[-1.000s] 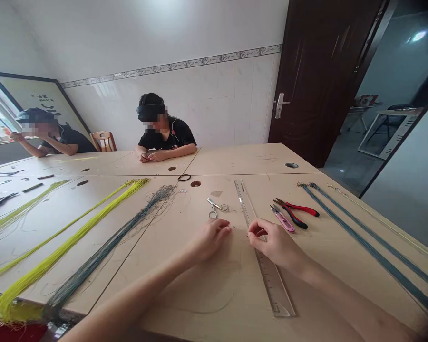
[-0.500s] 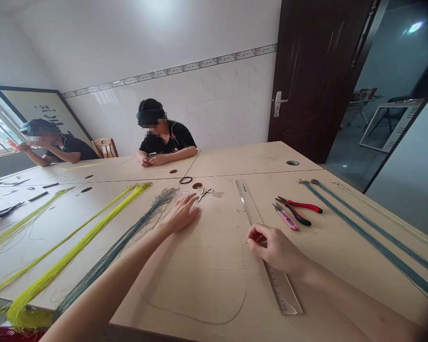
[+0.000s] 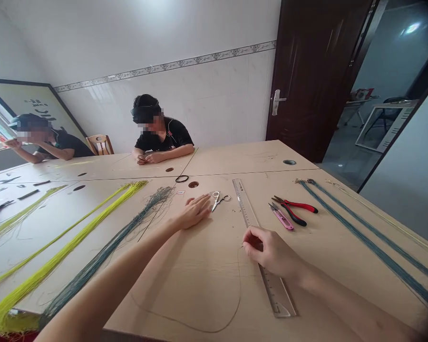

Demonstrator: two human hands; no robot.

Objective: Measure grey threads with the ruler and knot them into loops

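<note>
My left hand lies on the table with its fingers stretched out, close to the small scissors, which lie partly spread. Whether the fingertips touch the scissors I cannot tell. My right hand is closed in a pinch over the clear ruler. From its fingertips a thin dark cord drops toward me and curves left along the table in a wide loop. The hand covers the ruler's middle. Right of the ruler lie pink thread snips and red-and-black pliers.
Left are a grey-green cord bundle and yellow cord bundles. More grey-green cords lie at right. A black ring rests beside a table hole. Two people sit across the table.
My left hand has moved right, and the scissors have shifted right along the table with it. My right hand keeps its pinch on the cord. The whole view has shifted slightly.
</note>
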